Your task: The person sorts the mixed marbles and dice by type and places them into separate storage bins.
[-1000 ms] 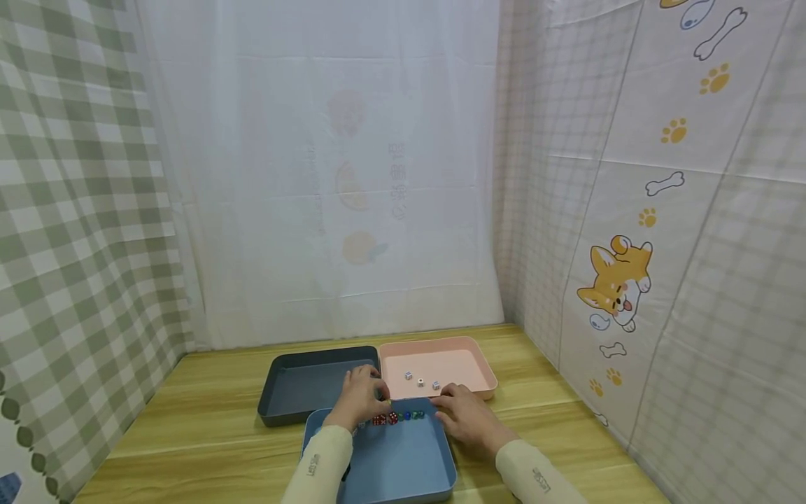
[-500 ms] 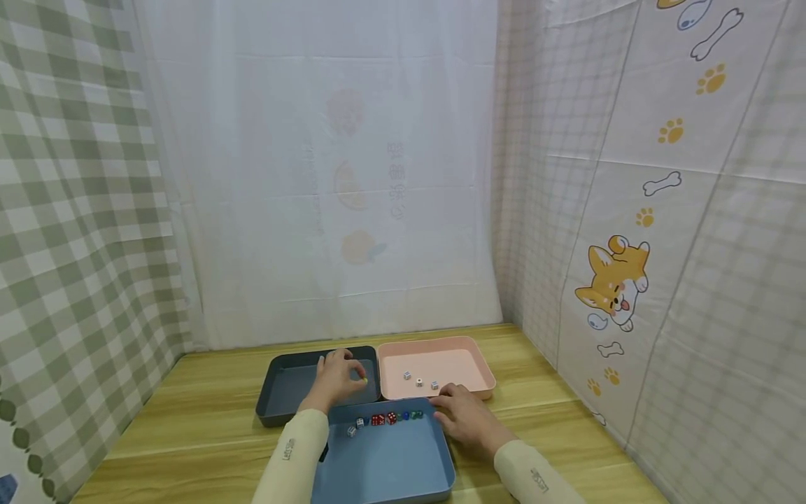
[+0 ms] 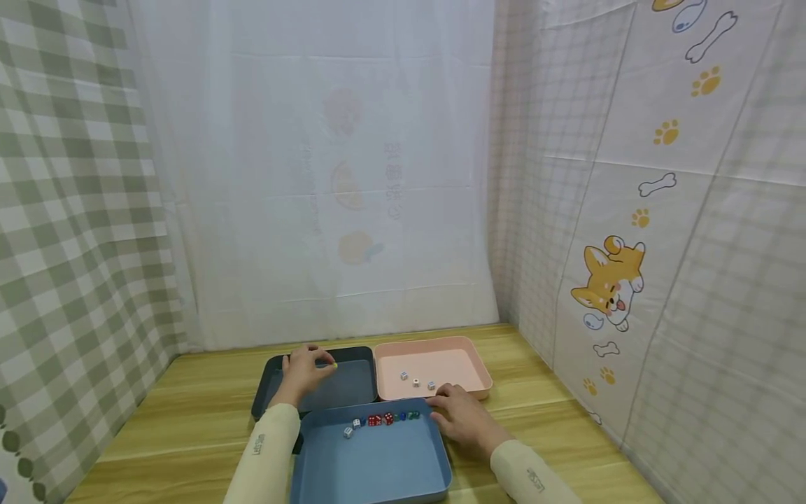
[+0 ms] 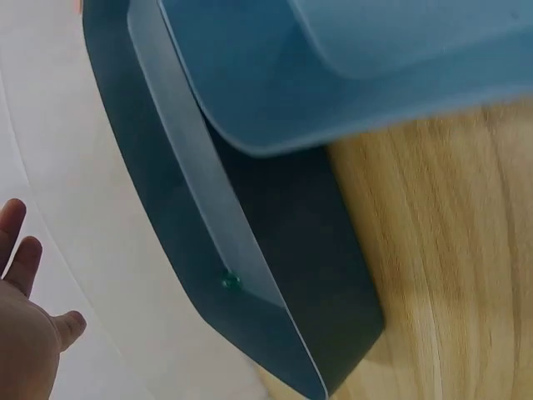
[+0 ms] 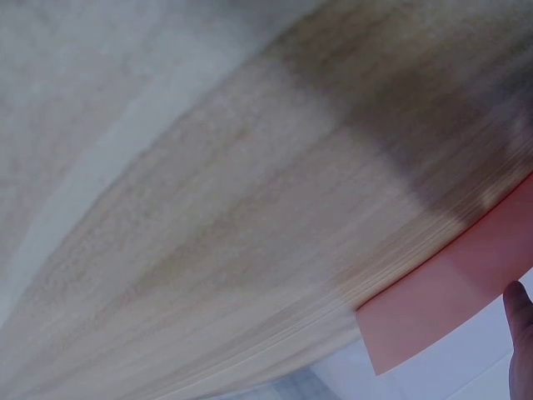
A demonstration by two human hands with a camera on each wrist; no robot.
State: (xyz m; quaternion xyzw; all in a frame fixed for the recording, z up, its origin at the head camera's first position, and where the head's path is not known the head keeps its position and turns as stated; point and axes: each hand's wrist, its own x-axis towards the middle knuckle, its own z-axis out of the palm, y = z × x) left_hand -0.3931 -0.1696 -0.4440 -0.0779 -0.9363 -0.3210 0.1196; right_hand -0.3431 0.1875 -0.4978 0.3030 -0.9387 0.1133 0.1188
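Note:
My left hand point(image 3: 303, 371) is over the dark tray point(image 3: 362, 383), pinching a tiny yellow piece point(image 3: 335, 365) between thumb and index finger. In the left wrist view other fingers point(image 4: 23, 265) show beside the tray, the pinch out of frame. A small green piece point(image 4: 231, 282) lies in that tray's corner. My right hand point(image 3: 462, 416) rests at the far right corner of the blue tray point(image 3: 371, 483), loosely bent fingers touching its rim. Along the blue tray's back lie red dice point(image 3: 374, 420), clear dice point(image 3: 348, 432), and small green pieces point(image 3: 413, 415) and blue ones point(image 3: 403, 416).
The pink tray point(image 3: 469, 357) stands at the back right with three small white dice point(image 3: 416, 383) in it. All the trays sit close together on a wood-grain table point(image 3: 182, 420). A white curtain point(image 3: 415, 301) hangs behind, with a patterned cloth point(image 3: 541, 210) along the right.
My left hand has lifted the yellow piece from the blue tray's back edge and moved left over the dark tray. The clear dice have come into sight. My right hand stays at the corner.

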